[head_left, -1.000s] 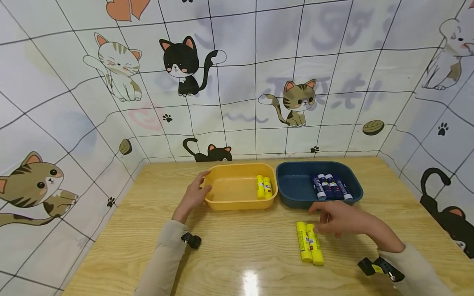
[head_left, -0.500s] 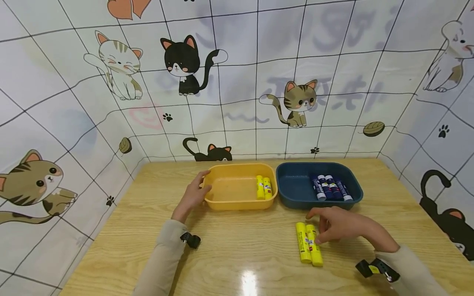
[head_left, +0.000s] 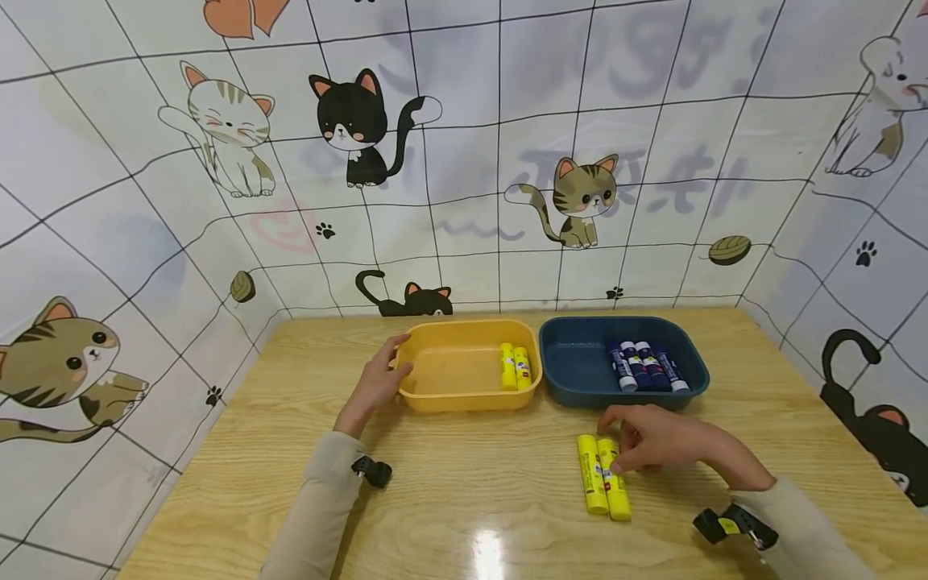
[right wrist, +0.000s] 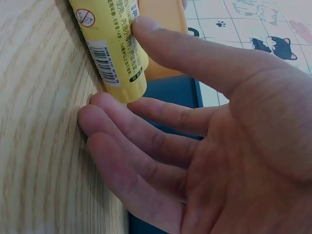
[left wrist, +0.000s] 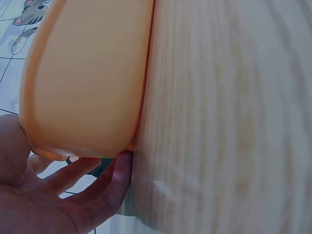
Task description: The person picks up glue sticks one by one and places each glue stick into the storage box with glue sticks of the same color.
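Observation:
Two yellow glue sticks [head_left: 593,483] lie side by side on the table, in front of the blue tray [head_left: 580,395]. My right hand [head_left: 663,439] is at their right, its thumb touching the nearer glue stick [right wrist: 109,53] in the right wrist view. The other fingers are loosely bent near the stick's end, not wrapped around it. At the left end of the yellow tray [head_left: 464,403], my left hand [head_left: 373,387] holds the tray, thumb over the rim and fingers [left wrist: 119,175] against the outer wall. Two yellow glue sticks [head_left: 509,367] lie inside that tray, at its right end.
Several dark blue glue sticks [head_left: 641,366] with white ends lie in the right half of the blue tray. Both trays stand side by side on the wooden table [head_left: 435,499]. A cat-patterned wall covering [head_left: 464,193] rises behind the table and at both sides.
My right hand has come down and slightly left, so its thumb now touches the right-hand yellow glue stick. My left hand has stayed at the yellow tray.

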Action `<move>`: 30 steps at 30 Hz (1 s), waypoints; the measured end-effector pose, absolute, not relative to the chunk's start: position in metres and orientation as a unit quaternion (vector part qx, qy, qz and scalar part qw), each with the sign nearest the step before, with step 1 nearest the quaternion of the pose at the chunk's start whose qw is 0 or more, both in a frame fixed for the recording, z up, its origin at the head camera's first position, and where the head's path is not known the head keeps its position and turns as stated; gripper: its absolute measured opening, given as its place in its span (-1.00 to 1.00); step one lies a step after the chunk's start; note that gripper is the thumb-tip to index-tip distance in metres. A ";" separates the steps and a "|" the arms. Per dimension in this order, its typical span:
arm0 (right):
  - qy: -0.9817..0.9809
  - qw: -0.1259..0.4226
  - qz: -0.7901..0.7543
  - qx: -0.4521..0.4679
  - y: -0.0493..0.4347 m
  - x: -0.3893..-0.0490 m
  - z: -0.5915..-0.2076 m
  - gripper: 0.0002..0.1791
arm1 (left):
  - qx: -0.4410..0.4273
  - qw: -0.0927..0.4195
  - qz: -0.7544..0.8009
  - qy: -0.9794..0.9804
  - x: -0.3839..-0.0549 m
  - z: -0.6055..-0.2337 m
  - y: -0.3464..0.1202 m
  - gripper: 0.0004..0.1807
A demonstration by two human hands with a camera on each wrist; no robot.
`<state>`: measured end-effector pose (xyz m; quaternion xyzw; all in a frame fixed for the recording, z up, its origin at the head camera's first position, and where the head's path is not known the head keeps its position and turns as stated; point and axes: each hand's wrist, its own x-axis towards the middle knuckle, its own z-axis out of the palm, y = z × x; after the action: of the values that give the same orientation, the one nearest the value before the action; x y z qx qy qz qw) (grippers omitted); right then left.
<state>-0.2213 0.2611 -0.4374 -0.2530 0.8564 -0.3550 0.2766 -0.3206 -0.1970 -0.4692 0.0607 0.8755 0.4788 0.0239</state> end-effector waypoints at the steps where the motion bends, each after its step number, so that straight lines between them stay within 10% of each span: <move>1: 0.854 0.278 -0.358 -0.254 0.261 -0.221 -0.437 -0.46 | 0.061 0.024 0.479 0.875 -0.321 -0.469 -0.197 -0.37; 30: 0.855 0.330 -0.348 -0.196 0.263 -0.217 -0.432 -0.45 | 0.057 0.023 0.473 0.879 -0.320 -0.469 -0.197 -0.36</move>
<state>-0.2171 0.2630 -0.4322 -0.1965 0.8552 -0.3478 0.3303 -0.3197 -0.1970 -0.4690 0.0571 0.8790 0.4729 0.0231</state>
